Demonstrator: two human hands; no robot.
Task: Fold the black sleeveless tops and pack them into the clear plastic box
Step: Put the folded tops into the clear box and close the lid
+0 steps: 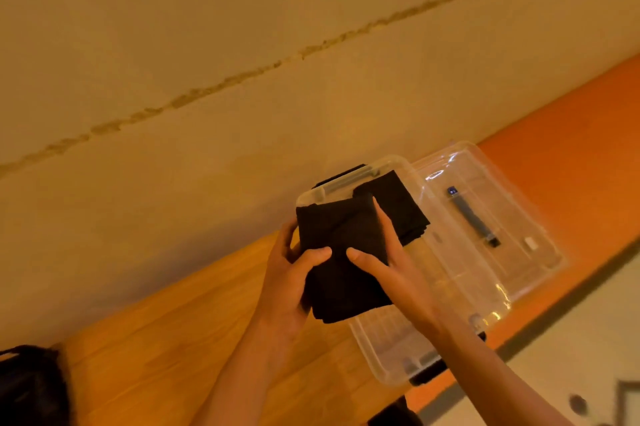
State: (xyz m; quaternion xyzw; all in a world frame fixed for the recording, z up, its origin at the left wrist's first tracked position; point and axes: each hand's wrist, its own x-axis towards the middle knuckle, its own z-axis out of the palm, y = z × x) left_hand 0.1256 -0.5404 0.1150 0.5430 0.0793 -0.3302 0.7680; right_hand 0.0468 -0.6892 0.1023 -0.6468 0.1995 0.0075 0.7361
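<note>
- You face a plain tan wall (207, 27) under warm, yellowish light.
- A rough, crumbly seam (242, 77) slants across it, rising from left to right in your view.
- Below the wall is a wooden tabletop (173, 339) with visible grain.
- To your right it gives way to a bright orange surface (571, 148), edged by a dark strip (571, 290).
- Past that strip lies a pale surface (571, 356) with a small dark round spot (577, 402).
- A blurred dark shape (31, 387) sits at your lower left.
</note>
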